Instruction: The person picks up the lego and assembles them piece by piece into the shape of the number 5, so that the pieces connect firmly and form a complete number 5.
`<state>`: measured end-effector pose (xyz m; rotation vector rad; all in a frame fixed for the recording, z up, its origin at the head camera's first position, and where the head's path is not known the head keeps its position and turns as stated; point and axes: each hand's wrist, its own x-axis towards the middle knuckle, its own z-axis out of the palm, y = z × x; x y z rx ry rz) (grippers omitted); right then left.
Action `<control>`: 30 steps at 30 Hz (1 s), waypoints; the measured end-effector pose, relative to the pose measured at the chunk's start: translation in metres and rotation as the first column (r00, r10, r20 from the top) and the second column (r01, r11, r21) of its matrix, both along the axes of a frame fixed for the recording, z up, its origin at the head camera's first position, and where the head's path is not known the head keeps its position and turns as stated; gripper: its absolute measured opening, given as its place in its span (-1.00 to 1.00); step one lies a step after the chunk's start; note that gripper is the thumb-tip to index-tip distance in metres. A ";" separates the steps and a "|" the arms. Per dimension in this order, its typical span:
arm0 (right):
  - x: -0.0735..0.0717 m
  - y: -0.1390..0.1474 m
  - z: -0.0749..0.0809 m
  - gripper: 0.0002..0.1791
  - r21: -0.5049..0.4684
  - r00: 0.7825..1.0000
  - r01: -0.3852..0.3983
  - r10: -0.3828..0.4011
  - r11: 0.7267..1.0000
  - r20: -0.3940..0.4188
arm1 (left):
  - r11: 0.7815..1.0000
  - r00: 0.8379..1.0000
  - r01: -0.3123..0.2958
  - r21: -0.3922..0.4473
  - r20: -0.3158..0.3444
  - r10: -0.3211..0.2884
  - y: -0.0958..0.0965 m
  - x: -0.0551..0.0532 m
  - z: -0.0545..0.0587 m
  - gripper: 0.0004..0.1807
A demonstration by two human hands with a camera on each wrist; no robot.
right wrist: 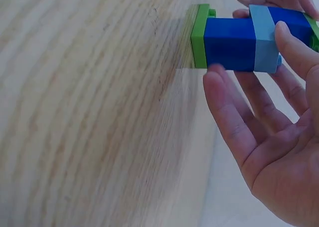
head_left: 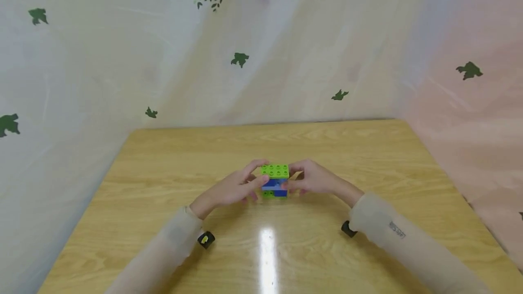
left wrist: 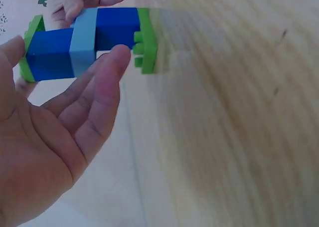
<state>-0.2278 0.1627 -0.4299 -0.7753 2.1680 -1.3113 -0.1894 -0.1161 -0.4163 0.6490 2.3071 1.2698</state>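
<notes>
A stack of toy building bricks stands upright on the table between both hands. At its bottom is a green plate, with a dark blue brick on its one side. Above come a light blue plate, a second dark blue brick and a green studded plate on top. My left hand pinches the top green plate, thumb in front and index finger behind. From the right, my right hand holds the stack, its thumb at the light blue plate and upper blue brick; its far fingers are partly hidden.
The wooden table extends around the stack, with a bright reflection in front. A pale cloth with printed leaves and birds hangs behind and at the sides. Dark wrist devices sit by both sleeves.
</notes>
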 end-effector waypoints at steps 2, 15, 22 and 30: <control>0.002 -0.001 -0.002 -0.62 0.005 0.997 -0.012 0.012 1.000 -0.081 | 1.000 0.999 0.000 -0.030 -0.038 -0.002 -0.003 -0.001 0.002 -0.35; 0.019 0.002 0.003 -0.39 -0.134 0.988 0.015 -0.035 0.991 -0.148 | 0.960 0.983 -0.025 0.279 -0.167 0.074 -0.004 -0.005 -0.001 -0.29; 0.019 0.004 0.004 -0.52 -0.178 0.994 0.021 -0.040 0.984 -0.105 | 0.934 0.986 -0.041 0.354 -0.137 0.095 0.002 -0.004 -0.005 -0.35; 0.019 0.006 0.003 -0.53 -0.217 0.998 0.009 -0.023 0.976 -0.066 | 0.935 0.985 -0.028 0.354 -0.151 0.086 0.003 -0.004 -0.008 -0.49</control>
